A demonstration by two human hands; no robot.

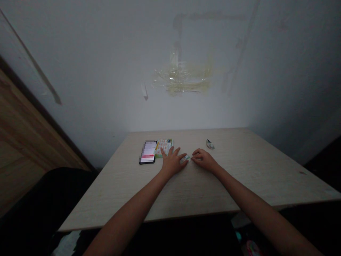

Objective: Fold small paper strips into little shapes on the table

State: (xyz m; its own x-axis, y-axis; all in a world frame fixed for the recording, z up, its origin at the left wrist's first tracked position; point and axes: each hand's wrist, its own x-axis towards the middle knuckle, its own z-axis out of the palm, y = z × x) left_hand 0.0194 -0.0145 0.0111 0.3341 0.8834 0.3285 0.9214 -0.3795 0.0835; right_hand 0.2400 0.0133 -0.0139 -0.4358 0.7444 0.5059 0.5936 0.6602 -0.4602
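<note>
Between my hands, flat on the table, lies a small white-and-green printed piece [188, 158]; whether it is a card or a sachet I cannot tell. My left hand [172, 161] is spread flat, with thumb and forefinger over the piece's left end, partly hiding it. Its other fingertips reach the green-and-white printed booklet or flat box [164, 145]. My right hand [204, 159] has its fingers drawn together in a pinch at the piece's right corner.
A phone [148, 152] with a lit, partly blurred screen lies left of the booklet. A small crumpled wrapper [210, 144] is beyond my right hand. The pale wooden table [239, 149] meets a wall with old tape [183, 80]. A dark chair-like shape [58, 199] stands at the left.
</note>
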